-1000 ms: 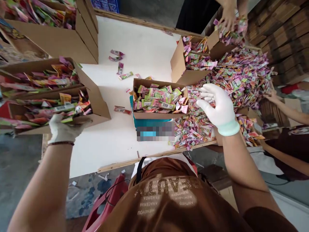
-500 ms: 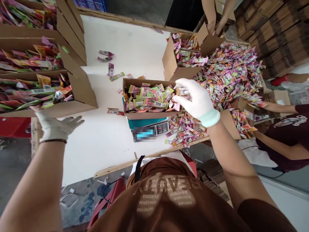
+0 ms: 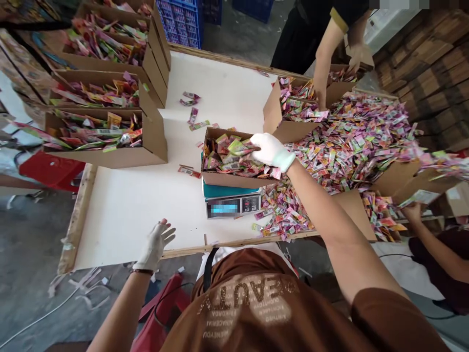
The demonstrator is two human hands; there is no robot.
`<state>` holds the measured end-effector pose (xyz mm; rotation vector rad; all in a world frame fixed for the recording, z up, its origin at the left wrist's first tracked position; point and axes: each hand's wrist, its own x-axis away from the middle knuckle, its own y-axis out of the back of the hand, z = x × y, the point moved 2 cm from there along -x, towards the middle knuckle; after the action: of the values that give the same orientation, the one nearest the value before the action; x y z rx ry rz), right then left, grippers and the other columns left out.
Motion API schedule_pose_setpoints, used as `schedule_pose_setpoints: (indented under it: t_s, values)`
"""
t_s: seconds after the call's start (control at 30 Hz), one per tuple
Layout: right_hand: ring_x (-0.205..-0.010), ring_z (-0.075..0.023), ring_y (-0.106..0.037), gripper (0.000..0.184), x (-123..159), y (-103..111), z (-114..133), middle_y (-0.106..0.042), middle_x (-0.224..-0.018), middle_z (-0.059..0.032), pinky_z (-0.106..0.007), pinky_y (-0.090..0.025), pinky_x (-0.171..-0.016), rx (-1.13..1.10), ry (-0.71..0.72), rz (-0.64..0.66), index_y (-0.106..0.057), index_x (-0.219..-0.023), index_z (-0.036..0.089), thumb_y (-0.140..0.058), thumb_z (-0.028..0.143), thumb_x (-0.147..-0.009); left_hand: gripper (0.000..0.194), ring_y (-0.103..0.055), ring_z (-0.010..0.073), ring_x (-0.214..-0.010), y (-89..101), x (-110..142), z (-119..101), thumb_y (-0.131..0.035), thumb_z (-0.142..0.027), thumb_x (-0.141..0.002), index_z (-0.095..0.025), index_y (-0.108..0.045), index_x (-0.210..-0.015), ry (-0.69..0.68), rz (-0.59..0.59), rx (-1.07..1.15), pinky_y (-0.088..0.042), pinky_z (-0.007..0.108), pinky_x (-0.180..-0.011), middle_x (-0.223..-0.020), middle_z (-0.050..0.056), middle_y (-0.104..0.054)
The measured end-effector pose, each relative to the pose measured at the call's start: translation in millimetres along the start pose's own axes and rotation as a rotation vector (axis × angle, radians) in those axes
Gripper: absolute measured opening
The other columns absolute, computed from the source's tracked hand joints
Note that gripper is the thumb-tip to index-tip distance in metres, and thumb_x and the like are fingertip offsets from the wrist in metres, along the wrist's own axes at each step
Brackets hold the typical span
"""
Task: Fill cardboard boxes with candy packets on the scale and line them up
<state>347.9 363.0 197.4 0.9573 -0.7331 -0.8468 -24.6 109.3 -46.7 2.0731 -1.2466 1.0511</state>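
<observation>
In a white glove, my right hand [image 3: 270, 150] grips several small printed packets [image 3: 240, 146] over the right side of a cardboard box [image 3: 238, 179]. More pink and green packets fill that box. It stands on a digital scale [image 3: 234, 205] with a lit blue display and a teal platform. My left hand [image 3: 154, 244], gloved too, hovers near the table's front edge with its fingers apart and nothing in it.
Filled cartons [image 3: 120, 157] line the table's left end. A large heap of packets [image 3: 340, 146] covers the right side, beside another box [image 3: 273, 115]. Two co-workers' arms [image 3: 326, 54] handle boxes at the far side and right. Loose packets [image 3: 190, 171] lie on the white tabletop [image 3: 124, 205].
My left hand has come away from the left cartons toward the front edge. My right hand has closed on packets in the box. The view has shifted left.
</observation>
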Motion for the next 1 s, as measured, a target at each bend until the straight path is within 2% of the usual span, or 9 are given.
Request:
schedule_pose_setpoints:
  t_s: [0.13,0.27,0.37,0.43,0.53,0.63,0.77,0.83,1.0]
  values:
    - [-0.099,-0.0255,-0.068,0.040,15.1,13.3,-13.9,-0.077,-0.100,-0.0074,-0.044,-0.055,-0.096,-0.463,-0.002,-0.039,-0.079,-0.108,0.018,-0.071,0.054,-0.090,0.039,-0.071,0.0213,-0.101,-17.2,23.8,-59.6,-0.072,-0.043,-0.082,-0.018,-0.063,-0.109,-0.289,-0.031,-0.043,-0.058,0.032,-0.090,-0.113,0.007,-0.067]
    - [-0.108,-0.0268,-0.067,0.055,39.1,32.4,-4.0,-0.077,-0.105,-0.0073,-0.047,-0.053,-0.103,-0.516,0.063,-0.172,-0.077,-0.114,0.019,-0.067,0.068,-0.091,0.044,-0.072,0.0183,-0.095,-80.5,96.8,-156.5,-0.072,-0.049,-0.089,-0.015,-0.069,-0.117,-0.836,0.017,-0.139,-0.059,0.034,-0.093,-0.113,0.009,-0.073]
    - [-0.114,-0.0280,-0.065,0.050,57.2,44.1,19.7,-0.075,-0.111,-0.0077,-0.047,-0.052,-0.105,-0.446,0.112,-0.221,-0.074,-0.119,0.019,-0.063,0.062,-0.096,0.047,-0.073,0.0146,-0.087,-146.8,159.2,-213.4,-0.074,-0.044,-0.092,-0.014,-0.067,-0.128,-1.106,0.301,-0.184,-0.059,0.031,-0.083,-0.114,0.010,-0.075]
    - [-0.111,-0.0281,-0.064,0.043,66.0,47.7,36.1,-0.073,-0.110,-0.0078,-0.047,-0.052,-0.103,-0.393,0.124,-0.208,-0.073,-0.119,0.017,-0.060,0.054,-0.099,0.067,-0.075,0.0169,-0.097,-186.4,189.8,-236.1,-0.078,-0.048,-0.088,-0.016,-0.057,-0.142,-1.210,0.471,-0.237,-0.058,0.028,-0.078,-0.120,0.008,-0.075]
    - [-0.105,-0.0266,-0.064,0.036,75.6,49.7,50.3,-0.072,-0.106,-0.0080,-0.043,-0.051,-0.098,-0.321,0.136,-0.180,-0.071,-0.118,0.016,-0.057,0.044,-0.100,0.055,-0.074,0.0206,-0.109,-225.7,212.1,-249.7,-0.062,-0.056,-0.093,-0.013,-0.065,-0.127,-1.311,0.383,-0.507,-0.055,0.027,-0.077,-0.126,0.001,-0.073]
    - [-0.097,-0.0241,-0.061,0.033,85.1,52.0,46.7,-0.070,-0.101,-0.0072,-0.040,-0.050,-0.092,-0.285,0.122,-0.190,-0.069,-0.115,0.016,-0.056,0.042,-0.099,0.056,-0.076,0.0224,-0.109,-243.9,212.7,-247.9,-0.039,-0.055,-0.100,-0.010,-0.071,-0.096,-1.340,0.313,-0.616,-0.054,0.025,-0.071,-0.120,-0.003,-0.075]
    - [-0.086,-0.0210,-0.056,0.030,101.8,55.2,25.2,-0.064,-0.085,-0.0028,-0.038,-0.048,-0.084,-0.298,0.064,-0.207,-0.068,-0.105,0.018,-0.060,0.046,-0.097,0.036,-0.077,0.0132,-0.074,-250.4,200.1,-241.8,-0.062,-0.043,-0.096,-0.012,-0.062,-0.078,-1.253,0.399,-0.334,-0.048,0.016,-0.054,-0.085,-0.001,-0.074]
    - [-0.082,-0.0200,-0.054,0.030,110.4,56.1,13.7,-0.060,-0.079,-0.0013,-0.036,-0.047,-0.081,-0.322,0.039,-0.219,-0.068,-0.100,0.018,-0.061,0.046,-0.097,0.036,-0.071,0.0088,-0.062,-250.3,193.7,-241.8,-0.070,-0.040,-0.092,-0.012,-0.055,-0.074,-1.149,0.419,-0.222,-0.047,0.017,-0.051,-0.081,-0.002,-0.071]
    - [-0.089,-0.0230,-0.061,0.040,117.3,53.8,0.2,-0.067,-0.087,-0.0035,-0.039,-0.051,-0.088,-0.370,-0.001,-0.263,-0.071,-0.107,0.018,-0.064,0.057,-0.097,0.048,-0.075,0.0157,-0.085,-257.0,190.1,-238.5,-0.060,-0.055,-0.095,-0.009,-0.055,-0.083,-1.049,0.424,-0.326,-0.052,0.026,-0.063,-0.097,0.000,-0.074]
